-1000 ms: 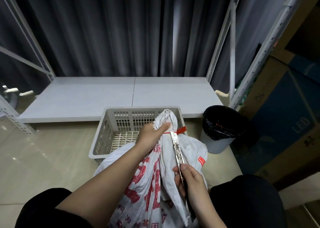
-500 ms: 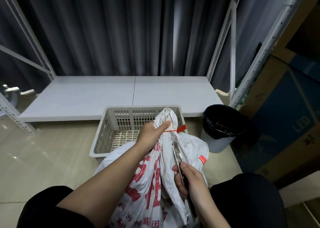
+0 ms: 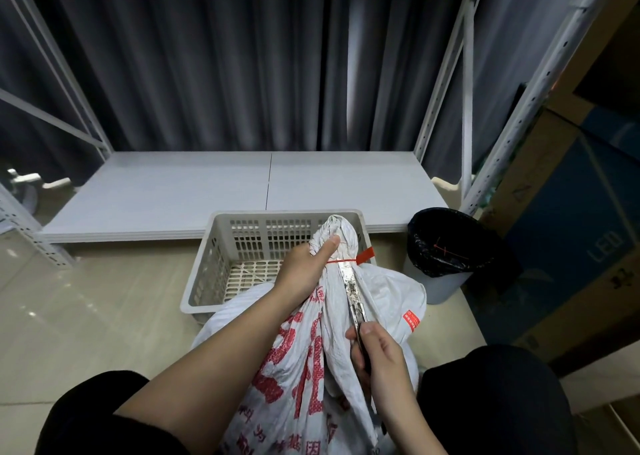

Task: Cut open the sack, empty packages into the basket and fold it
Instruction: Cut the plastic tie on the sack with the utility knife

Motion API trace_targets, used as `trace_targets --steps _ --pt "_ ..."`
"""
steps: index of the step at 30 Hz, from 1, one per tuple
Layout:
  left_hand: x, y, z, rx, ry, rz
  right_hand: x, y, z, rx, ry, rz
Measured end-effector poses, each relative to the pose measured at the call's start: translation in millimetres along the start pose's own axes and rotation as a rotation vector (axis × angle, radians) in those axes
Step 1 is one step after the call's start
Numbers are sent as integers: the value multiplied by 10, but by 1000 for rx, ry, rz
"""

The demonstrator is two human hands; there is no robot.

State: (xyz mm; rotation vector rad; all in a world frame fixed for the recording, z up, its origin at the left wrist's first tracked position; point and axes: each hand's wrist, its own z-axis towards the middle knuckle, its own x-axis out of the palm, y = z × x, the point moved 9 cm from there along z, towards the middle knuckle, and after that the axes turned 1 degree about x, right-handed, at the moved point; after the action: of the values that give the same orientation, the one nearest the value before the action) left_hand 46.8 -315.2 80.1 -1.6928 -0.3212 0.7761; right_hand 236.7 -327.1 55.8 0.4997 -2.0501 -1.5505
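A white woven sack (image 3: 388, 302) with red lettering stands between my knees, its bunched neck tied by a red zip tie (image 3: 360, 258). My left hand (image 3: 304, 267) grips the neck just below the tie, thumb pointing up along it. My right hand (image 3: 381, 357) holds the handles of worn scissors (image 3: 353, 295), whose blades run up the sack and reach the tie. The empty pale plastic basket (image 3: 214, 267) sits on the floor right behind the sack.
A bin with a black liner (image 3: 446, 247) stands to the right of the basket. A low white shelf board (image 3: 207, 191) lies behind, framed by metal rack posts. Cardboard boxes (image 3: 568, 233) fill the right side. Tiled floor lies open at the left.
The scissors' tips have slid up along the sack neck to the red tie. My left hand keeps its grip on the neck.
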Motion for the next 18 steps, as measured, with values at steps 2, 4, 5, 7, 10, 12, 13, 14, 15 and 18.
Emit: trace_targets --steps 2,4,5,7,10,12,13,14,15,18 --pt "-31 -17 -14 -13 -27 56 -4 -9 -10 -7 -3 11" --pt "-51 -22 -7 -16 -50 98 -2 -4 -3 -10 -1 19" --pt "-55 -20 3 -15 -54 102 2 2 5 -12 3 22" --pt "-59 -32 3 -19 -52 104 13 11 19 -10 20 34" --pt "-60 -48 -17 -33 -51 97 30 18 21 -13 37 43" --pt "-56 -81 -40 -37 -56 100 28 11 42 -25 31 33" --pt "-45 -91 -49 -36 -53 96 26 4 62 -27 28 34" --pt "-29 -99 -55 -36 -46 95 29 -1 85 -25 27 46" --pt "-13 -118 -70 -36 -41 96 32 -5 107 -21 29 64" --pt "40 -156 -102 -40 -31 95 54 -11 142 7 40 114"
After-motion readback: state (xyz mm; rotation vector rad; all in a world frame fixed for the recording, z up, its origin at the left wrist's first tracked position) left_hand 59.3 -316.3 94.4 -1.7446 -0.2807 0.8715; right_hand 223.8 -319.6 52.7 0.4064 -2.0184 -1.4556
